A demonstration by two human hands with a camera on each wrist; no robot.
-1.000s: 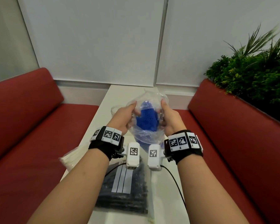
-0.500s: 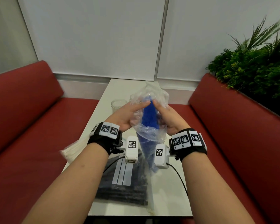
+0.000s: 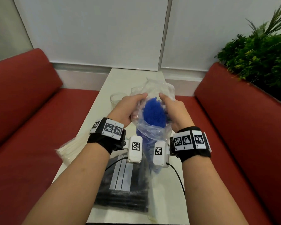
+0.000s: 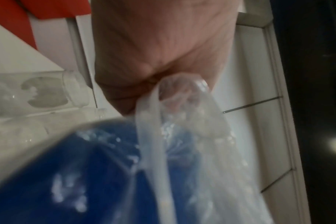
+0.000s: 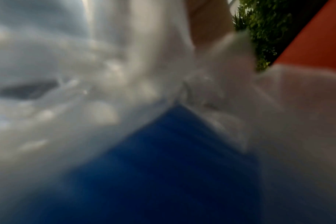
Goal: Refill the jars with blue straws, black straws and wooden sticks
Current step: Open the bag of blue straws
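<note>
A clear plastic bag (image 3: 152,132) stands upright over the white table (image 3: 120,82), holding a bundle of blue straws (image 3: 154,114). My left hand (image 3: 128,108) grips the bag's left side and my right hand (image 3: 173,111) grips its right side, spreading the mouth. The left wrist view shows bunched plastic (image 4: 182,97) pinched in my palm above the blue straws (image 4: 86,174). In the blurred right wrist view only plastic (image 5: 125,75) and blue straws (image 5: 172,159) show. Two empty glass jars (image 3: 116,99) stand behind my left hand. A pack of black straws (image 3: 125,189) lies near me.
A pack of pale sticks (image 3: 71,150) hangs over the table's left edge. Red bench seats (image 3: 31,127) run along both sides of the table. A green plant (image 3: 258,59) sits behind the right bench. A white wall closes the far end.
The bag's mouth, pinched nearly closed half a second ago, is spread apart again so the straw ends show. Both hands moved slightly apart.
</note>
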